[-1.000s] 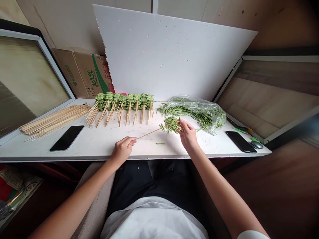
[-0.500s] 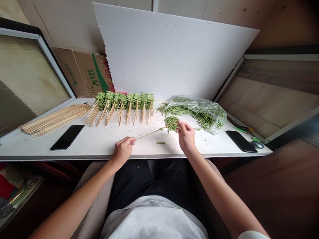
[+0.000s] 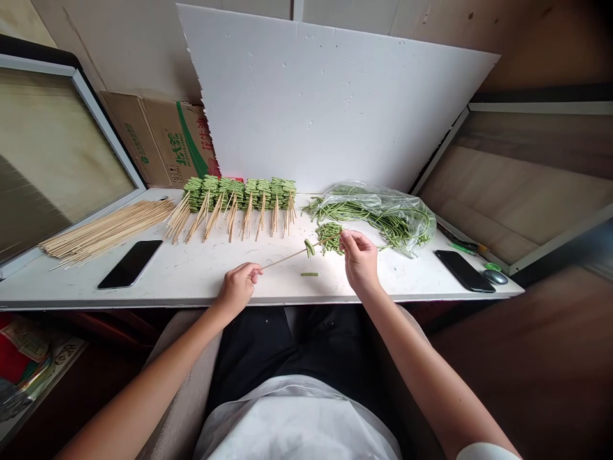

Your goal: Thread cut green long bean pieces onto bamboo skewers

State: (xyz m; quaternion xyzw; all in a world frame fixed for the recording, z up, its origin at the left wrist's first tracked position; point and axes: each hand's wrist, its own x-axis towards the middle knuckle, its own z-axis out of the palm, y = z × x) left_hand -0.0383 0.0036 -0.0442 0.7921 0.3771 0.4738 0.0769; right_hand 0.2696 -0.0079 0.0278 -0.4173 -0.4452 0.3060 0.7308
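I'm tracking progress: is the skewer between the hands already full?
No, the skewer carries only a few bean pieces, with much of its length bare.

"Left hand (image 3: 238, 284), just left of centre, thumb and fingers pinched, tips towards the right!"
"And the right hand (image 3: 360, 259), right of centre, sits higher, fingertips together, pointing left!"
"The arms?"
"Left forearm (image 3: 160, 375) slants from lower left, right forearm (image 3: 419, 358) from lower right!"
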